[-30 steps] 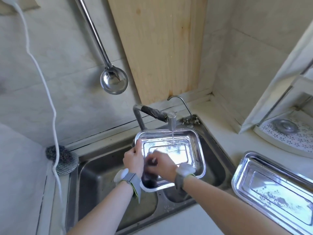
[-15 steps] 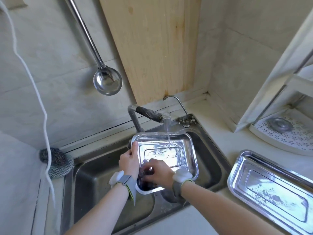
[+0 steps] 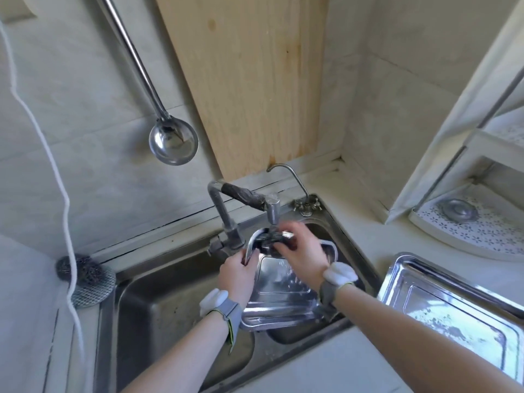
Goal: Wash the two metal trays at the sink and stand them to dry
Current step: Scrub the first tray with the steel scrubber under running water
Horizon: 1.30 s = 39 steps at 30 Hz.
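Observation:
One metal tray (image 3: 279, 296) is over the steel sink (image 3: 158, 302), tilted up under the faucet (image 3: 249, 198). My left hand (image 3: 238, 272) grips its left rim. My right hand (image 3: 304, 251) holds a dark scrubber (image 3: 270, 243) against the tray's far end, just below the spout. The second metal tray (image 3: 453, 304) lies flat on the counter to the right of the sink, with water and specks on its bottom.
A steel-wool scourer (image 3: 85, 279) sits in a mesh holder at the sink's left corner. A ladle (image 3: 173, 141) hangs on the wall beside a wooden board (image 3: 249, 80). A white corner rack (image 3: 470, 222) stands at the right. A white cord (image 3: 56, 171) hangs at left.
My right hand has moved with the scrubber from the tray's near end to its far end under the spout. The tray has tilted more steeply.

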### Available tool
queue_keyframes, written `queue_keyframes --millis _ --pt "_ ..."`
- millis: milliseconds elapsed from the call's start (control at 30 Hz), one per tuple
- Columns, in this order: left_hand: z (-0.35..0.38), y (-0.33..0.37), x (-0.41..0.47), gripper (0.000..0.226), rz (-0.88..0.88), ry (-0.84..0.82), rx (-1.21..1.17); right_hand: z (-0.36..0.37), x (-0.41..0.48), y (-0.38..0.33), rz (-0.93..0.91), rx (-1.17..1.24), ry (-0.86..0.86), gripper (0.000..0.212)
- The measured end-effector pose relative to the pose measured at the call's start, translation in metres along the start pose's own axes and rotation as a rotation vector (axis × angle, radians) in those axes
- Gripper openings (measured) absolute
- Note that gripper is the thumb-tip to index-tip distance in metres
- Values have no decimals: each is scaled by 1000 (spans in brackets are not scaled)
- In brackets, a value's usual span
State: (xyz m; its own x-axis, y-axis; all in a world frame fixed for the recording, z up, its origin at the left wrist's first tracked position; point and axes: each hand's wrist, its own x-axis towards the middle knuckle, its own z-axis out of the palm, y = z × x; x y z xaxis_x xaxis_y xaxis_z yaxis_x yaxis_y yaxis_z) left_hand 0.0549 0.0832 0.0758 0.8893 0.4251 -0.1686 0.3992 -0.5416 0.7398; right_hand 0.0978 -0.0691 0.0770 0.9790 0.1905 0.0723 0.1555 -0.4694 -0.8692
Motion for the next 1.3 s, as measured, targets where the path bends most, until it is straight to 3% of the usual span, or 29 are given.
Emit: queue_keyframes --millis 67,133,267,300,467,633,667,767,833,900,967,1000,1167,1233,1300 --pt "5 7 -1 34 6 -17 47 13 -2 -1 -156 -89 16 24" --pt "3 11 -1 39 -8 -1 59 11 1 9 -195 -191 22 23" --pt "-9 11 -1 45 -13 56 33 -20 10 41 306 -278 85 26" --pt "-9 12 -1 45 -3 64 32 -21 12 41 330 -300 118 27" --pt "-7 15 -1 44 5 70 36 8 18 -10 33 -161 -85 26" --pt "-14 1 -4 39 -19 68 31 -35 16 48 477 -350 23 35" --pt "-12 1 -4 40 -30 60 37 -29 15 46 450 -339 30 35" --pt "-4 7 -3 40 -47 41 66 11 14 4 129 -131 -11 34" --pt "-8 6 -2 41 -44 42 51 19 13 -2 -31 -116 -20 33" --pt "-14 2 -5 43 -26 49 53 3 17 23 52 -223 -37 26" --pt "-17 2 -11 45 -1 56 78 -16 15 51 353 -337 -37 21" --pt "-15 4 -12 45 2 57 85 -15 14 53 410 -359 -15 20" --pt "-13 12 -10 48 -20 50 69 31 9 0 -147 -118 12 35" --pt "-15 6 -11 47 -21 57 69 11 16 15 -98 -215 -49 36" --pt "-16 2 -12 45 -22 62 71 -10 16 38 189 -378 -47 30"
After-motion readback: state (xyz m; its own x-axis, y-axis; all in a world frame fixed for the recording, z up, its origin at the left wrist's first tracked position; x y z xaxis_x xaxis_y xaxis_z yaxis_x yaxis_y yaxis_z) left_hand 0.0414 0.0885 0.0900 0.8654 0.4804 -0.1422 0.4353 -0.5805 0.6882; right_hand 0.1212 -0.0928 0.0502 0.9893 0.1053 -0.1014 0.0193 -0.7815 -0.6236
